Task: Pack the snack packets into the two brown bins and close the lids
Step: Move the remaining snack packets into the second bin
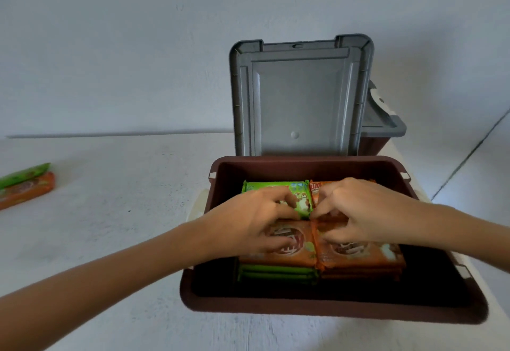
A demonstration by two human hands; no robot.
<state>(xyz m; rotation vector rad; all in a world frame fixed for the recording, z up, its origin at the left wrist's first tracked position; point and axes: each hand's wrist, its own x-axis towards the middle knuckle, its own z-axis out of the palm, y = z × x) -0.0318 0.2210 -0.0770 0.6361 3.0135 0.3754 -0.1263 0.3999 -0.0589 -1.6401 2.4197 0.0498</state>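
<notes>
Left hand curled over green packet, right hand over orange packets, grip unclear, brown bin open, lid upright.

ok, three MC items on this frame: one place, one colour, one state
1. Where do the two loose packets lie?
A in the bin
B on the table, far left
C on the lid

2. What colour is the near bin's lid?
A brown
B white
C grey

3. How is that lid?
A raised open
B shut
C lying flat on the table

1 B: a green and an orange packet lie on the table at the left edge.
2 C: the lid is grey, above brown walls.
3 A: it stands upright behind the open bin.
</notes>
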